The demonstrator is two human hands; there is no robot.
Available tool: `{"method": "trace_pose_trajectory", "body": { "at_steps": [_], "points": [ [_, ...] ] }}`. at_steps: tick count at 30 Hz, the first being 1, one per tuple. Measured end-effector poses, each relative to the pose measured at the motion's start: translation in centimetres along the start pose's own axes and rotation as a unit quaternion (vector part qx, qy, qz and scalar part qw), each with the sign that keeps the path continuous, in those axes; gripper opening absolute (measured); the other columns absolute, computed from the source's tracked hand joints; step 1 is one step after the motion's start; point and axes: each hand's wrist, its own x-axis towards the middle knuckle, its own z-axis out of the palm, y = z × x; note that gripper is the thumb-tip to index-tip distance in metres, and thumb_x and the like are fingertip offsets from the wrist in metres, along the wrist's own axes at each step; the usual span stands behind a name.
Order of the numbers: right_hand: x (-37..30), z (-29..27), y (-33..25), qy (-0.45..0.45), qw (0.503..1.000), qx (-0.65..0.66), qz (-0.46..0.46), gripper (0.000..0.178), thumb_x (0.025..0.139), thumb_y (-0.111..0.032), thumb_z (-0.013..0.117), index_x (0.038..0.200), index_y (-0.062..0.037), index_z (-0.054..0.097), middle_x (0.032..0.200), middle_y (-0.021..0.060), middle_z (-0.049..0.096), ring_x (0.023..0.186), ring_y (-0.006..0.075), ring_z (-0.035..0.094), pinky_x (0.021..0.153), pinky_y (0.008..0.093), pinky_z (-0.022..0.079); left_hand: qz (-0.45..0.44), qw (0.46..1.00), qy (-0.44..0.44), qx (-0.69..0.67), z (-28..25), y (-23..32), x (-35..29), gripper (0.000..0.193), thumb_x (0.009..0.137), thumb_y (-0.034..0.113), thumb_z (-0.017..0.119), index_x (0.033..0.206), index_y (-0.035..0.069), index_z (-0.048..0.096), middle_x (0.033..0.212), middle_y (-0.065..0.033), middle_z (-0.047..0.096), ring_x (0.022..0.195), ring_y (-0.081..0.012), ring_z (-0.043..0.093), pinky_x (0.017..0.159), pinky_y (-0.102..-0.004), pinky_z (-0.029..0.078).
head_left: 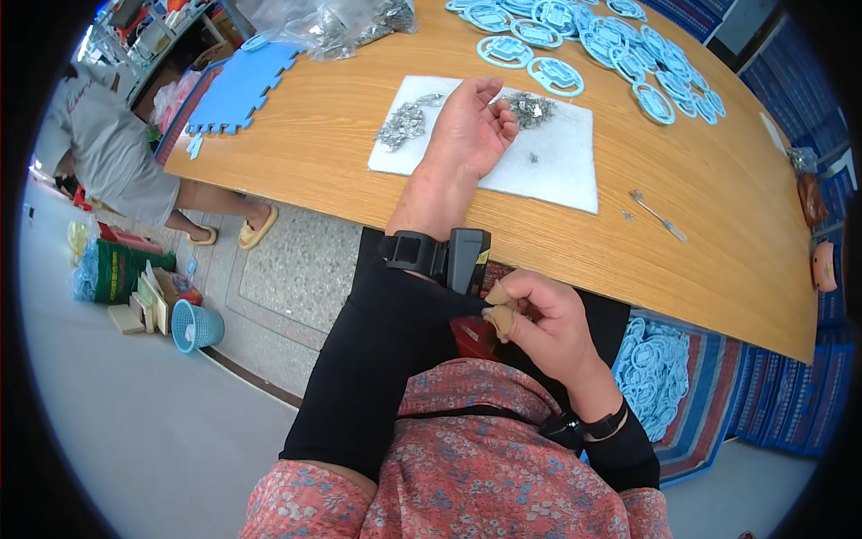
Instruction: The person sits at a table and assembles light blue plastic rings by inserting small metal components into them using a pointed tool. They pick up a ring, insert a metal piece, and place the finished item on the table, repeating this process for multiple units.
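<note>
My left hand [471,130] is raised palm up over the white foam sheet [561,184], fingers loosely curled and holding nothing. A black sleeve [359,359] covers that forearm, and a black device on a strap [467,260] sits at the wrist. Lower down, my right hand [548,323] pinches the sleeve's edge on its underside between thumb and forefinger. Tan covers [500,319] wrap those two fingertips. On the sheet lie two heaps of small metal pieces, one on the left [404,126] and one on the right [532,110], the latter partly behind my left fingers.
Many light-blue oval plastic parts [555,76] spread over the table's far right. A thin metal tool [660,216] lies right of the sheet. Far left are a blue foam mat [238,85] and clear bags [332,27]. A person [117,144] stands left of the table.
</note>
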Motion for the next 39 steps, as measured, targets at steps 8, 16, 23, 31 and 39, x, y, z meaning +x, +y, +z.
{"method": "trace_pose_trajectory", "body": {
  "at_steps": [8, 16, 23, 31, 39],
  "points": [
    [0.2, 0.2, 4.1, 0.010, 0.998, 0.040, -0.038, 0.014, 0.086, 0.005, 0.070, 0.097, 0.0009, 0.063, 0.094, 0.0048, 0.067, 0.086, 0.0073, 0.063, 0.076, 0.0240, 0.053, -0.042, 0.996, -0.032, -0.067, 0.5, -0.5, -1.1, 0.021, 0.096, 0.023, 0.057, 0.105, 0.004, 0.057, 0.079, -0.0038, 0.054, 0.071, -0.0147, 0.051, 0.063, -0.0252, 0.047],
    [-0.7, 0.4, 3.7, 0.008, 0.999, 0.010, 0.039, 0.014, 0.087, 0.002, 0.069, 0.100, -0.0015, 0.066, 0.088, 0.0052, 0.069, 0.077, 0.0079, 0.064, 0.070, 0.0236, 0.051, -0.034, 0.994, -0.010, -0.107, -0.4, 0.2, -1.2, 0.021, 0.096, 0.023, 0.057, 0.104, 0.003, 0.058, 0.080, -0.0036, 0.054, 0.071, -0.0147, 0.051, 0.061, -0.0248, 0.047],
    [-0.9, 1.8, 1.4, -0.005, 0.917, -0.289, -0.275, 0.026, 0.072, -0.008, 0.080, 0.096, -0.0103, 0.070, 0.079, 0.0041, 0.063, 0.062, 0.0215, 0.061, 0.055, 0.0327, 0.051, -0.002, 0.991, -0.002, -0.136, -1.9, 1.2, 0.0, 0.020, 0.096, 0.023, 0.056, 0.101, 0.004, 0.060, 0.079, -0.0036, 0.053, 0.070, -0.0146, 0.050, 0.061, -0.0252, 0.047],
    [0.8, 0.8, 1.8, 0.026, 0.854, -0.379, -0.356, 0.032, 0.071, -0.006, 0.075, 0.102, -0.0136, 0.070, 0.082, 0.0034, 0.053, 0.066, 0.0204, 0.056, 0.056, 0.0318, 0.048, -0.002, 0.993, 0.036, -0.109, -1.6, 0.8, 0.2, 0.019, 0.096, 0.022, 0.055, 0.101, 0.004, 0.060, 0.080, -0.0040, 0.054, 0.071, -0.0153, 0.052, 0.062, -0.0258, 0.048],
    [2.9, -0.5, 0.3, -0.051, 0.802, -0.422, -0.420, 0.042, 0.075, -0.007, 0.069, 0.117, -0.0160, 0.071, 0.077, 0.0005, 0.046, 0.065, 0.0162, 0.050, 0.059, 0.0282, 0.048, -0.028, 0.999, 0.018, -0.033, -0.5, -0.6, -0.7, 0.023, 0.095, 0.022, 0.057, 0.108, 0.003, 0.057, 0.080, -0.0041, 0.054, 0.070, -0.0141, 0.052, 0.061, -0.0253, 0.048]
  ]
}}
